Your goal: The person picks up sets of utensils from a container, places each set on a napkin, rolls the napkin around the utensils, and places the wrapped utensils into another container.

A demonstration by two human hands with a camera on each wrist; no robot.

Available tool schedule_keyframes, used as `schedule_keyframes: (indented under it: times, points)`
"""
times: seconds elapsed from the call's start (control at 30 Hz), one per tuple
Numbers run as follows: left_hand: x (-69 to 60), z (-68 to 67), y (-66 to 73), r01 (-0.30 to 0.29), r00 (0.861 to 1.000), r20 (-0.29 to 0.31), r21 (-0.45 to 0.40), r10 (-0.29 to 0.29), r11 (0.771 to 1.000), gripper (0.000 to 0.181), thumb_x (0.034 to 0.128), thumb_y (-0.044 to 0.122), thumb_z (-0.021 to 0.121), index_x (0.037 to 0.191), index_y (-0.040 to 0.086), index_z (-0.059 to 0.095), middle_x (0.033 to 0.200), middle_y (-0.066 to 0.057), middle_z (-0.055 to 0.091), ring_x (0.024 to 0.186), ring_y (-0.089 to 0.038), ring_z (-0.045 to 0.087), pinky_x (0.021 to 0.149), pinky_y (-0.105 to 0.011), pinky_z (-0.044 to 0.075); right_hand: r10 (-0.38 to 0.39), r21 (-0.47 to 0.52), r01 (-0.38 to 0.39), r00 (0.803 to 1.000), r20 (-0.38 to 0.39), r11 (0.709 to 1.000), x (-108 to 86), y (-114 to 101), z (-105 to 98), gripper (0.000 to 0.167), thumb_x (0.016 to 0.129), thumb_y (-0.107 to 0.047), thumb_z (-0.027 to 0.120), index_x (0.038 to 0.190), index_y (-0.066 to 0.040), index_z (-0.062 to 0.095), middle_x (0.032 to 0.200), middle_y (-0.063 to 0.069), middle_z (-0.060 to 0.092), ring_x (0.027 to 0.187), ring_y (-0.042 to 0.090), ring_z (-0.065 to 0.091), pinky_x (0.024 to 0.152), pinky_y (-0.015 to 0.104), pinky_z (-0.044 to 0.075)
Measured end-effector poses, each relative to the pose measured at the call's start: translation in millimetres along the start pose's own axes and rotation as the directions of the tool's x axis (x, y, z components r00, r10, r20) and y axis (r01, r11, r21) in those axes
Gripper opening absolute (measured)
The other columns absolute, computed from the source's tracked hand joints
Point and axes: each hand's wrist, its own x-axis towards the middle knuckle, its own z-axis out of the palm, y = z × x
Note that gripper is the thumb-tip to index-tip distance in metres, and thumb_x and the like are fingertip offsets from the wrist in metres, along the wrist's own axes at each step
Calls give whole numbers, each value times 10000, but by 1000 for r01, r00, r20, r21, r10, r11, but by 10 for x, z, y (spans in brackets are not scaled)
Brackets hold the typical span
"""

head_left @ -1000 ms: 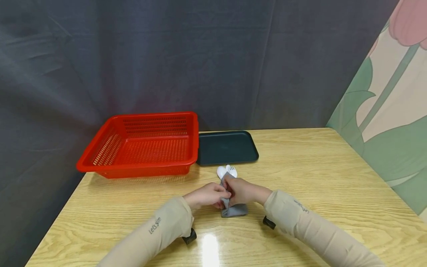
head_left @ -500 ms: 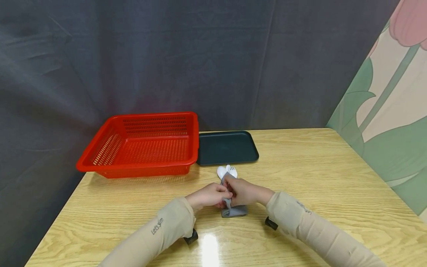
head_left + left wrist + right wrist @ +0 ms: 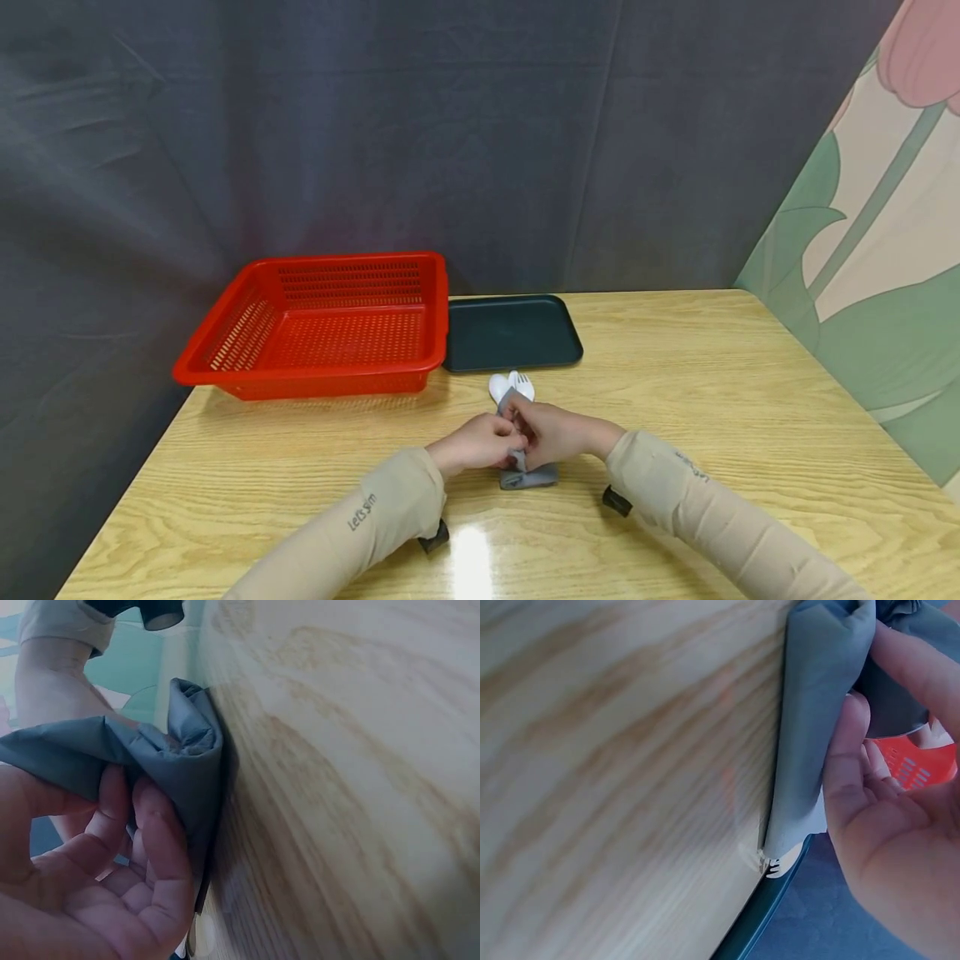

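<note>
A grey cloth napkin (image 3: 534, 477) lies rolled around a white spoon (image 3: 498, 387) and a white fork (image 3: 522, 384), whose heads stick out at its far end. My left hand (image 3: 480, 442) pinches a loose fold of cloth, also seen from the left hand (image 3: 112, 900) in its wrist view. From the other side my right hand (image 3: 561, 432) grips the napkin near its middle. In the right wrist view the thumb and fingers of the right hand (image 3: 900, 832) hold the cloth, and the fork tines (image 3: 782, 865) show past its end. Both handles are hidden.
Just behind the cutlery sits a dark green tray (image 3: 517, 333). To its left stands a red perforated plastic basket (image 3: 322, 385). Both are on a light wooden table (image 3: 697, 358), with a dark curtain (image 3: 450, 150) behind.
Both hands have shifted slightly right, the left one drawing the cloth fold closer to the right hand. The fork, spoon, tray and basket stay in place.
</note>
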Motion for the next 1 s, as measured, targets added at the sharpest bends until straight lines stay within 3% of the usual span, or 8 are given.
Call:
schedule_keyframes:
  times: [0.3,0.63,0.83,1.0]
  points:
    - [5,19,13,-48,998,-36,194,56,980,275,918,168,531,690,37,612,660,15,534,628,-91,450,549,-183,354,7,52,-8,1000,28,999,-32,39,-11,484,754,-29,717,1097,-35,376,942,65,565,733,86,470,645,167,417]
    - [-21,0,18,-41,998,-35,179,48,983,208,882,143,517,821,18,672,764,-26,623,659,-80,514,574,-180,416,3,47,-5,999,42,999,-77,44,-29,605,721,-30,768,1176,-20,369,1020,96,557,839,37,500,729,184,476]
    - [-46,-17,-27,-100,995,-1,230,103,968,36,796,41,594,809,26,625,713,-5,574,644,-85,490,568,-174,401,7,91,-14,997,71,996,-101,58,-29,726,697,-106,812,1240,-50,332,1027,66,559,897,53,516,786,180,470]
    - [-47,-15,-81,-124,992,23,204,122,971,116,743,-11,648,846,27,610,743,-14,589,683,-79,522,611,-164,433,35,152,-49,995,90,987,-203,35,-53,816,728,-180,798,1342,-27,284,1142,101,518,1030,132,496,875,203,444]
